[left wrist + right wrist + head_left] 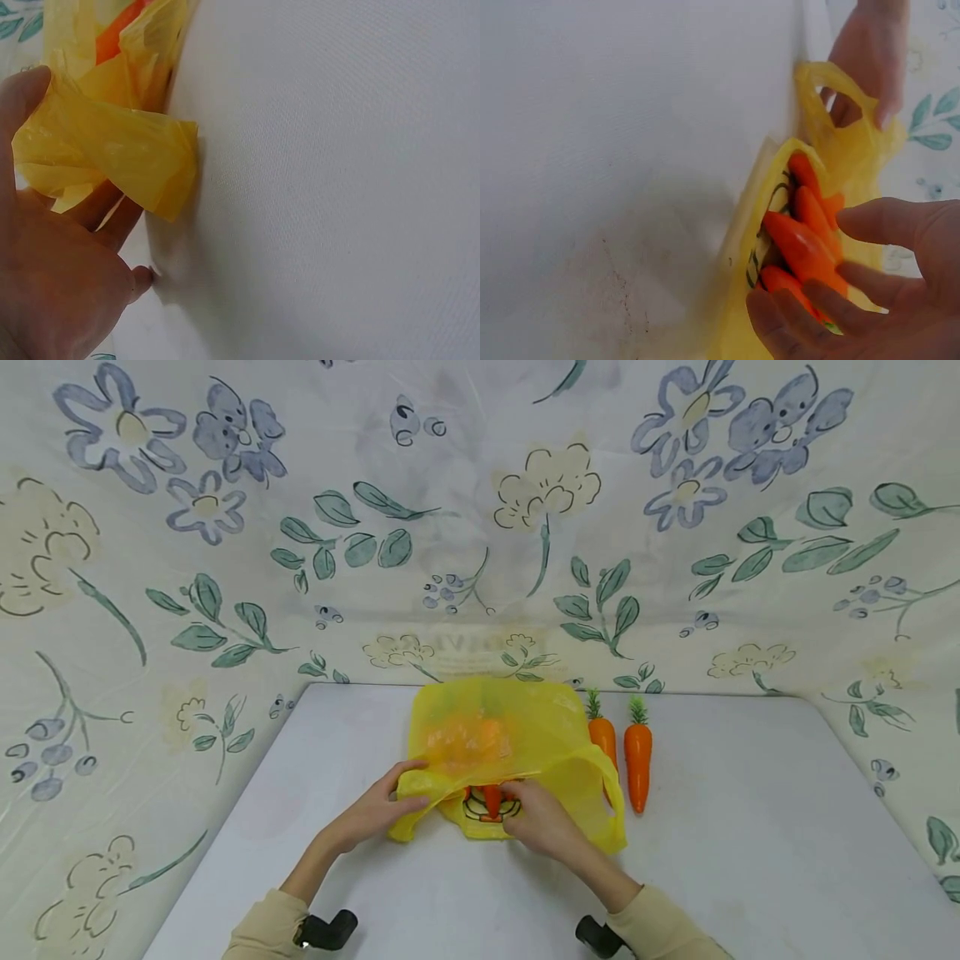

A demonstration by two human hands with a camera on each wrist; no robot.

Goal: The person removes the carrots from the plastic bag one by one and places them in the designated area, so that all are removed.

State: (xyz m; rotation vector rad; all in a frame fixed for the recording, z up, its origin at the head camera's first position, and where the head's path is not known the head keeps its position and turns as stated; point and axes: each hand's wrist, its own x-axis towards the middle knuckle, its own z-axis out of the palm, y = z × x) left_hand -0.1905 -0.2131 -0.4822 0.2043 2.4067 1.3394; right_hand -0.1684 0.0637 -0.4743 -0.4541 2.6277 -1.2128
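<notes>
A yellow plastic bag (pixel 525 718) lies on the table with its mouth toward me, several orange carrots (pixel 802 244) inside. My left hand (pixel 378 810) holds the bag's left side near the mouth, thumb on one face and fingers behind the plastic (pixel 127 150). At the opening is my right hand (pixel 542 818), its thumb and fingers spread around the carrot ends in the right wrist view; no firm grip shows. Dark printed lines mark the bag's inner face beneath the carrots. The carrots deeper in show only as an orange blur through the plastic.
Two more carrots with green tops lie right of the bag, the outer carrot (pixel 638 760) fully visible and the inner carrot (pixel 602 735) partly behind the bag's handle. The white table (pixel 750 827) ends at a floral cloth (pixel 465 552) behind.
</notes>
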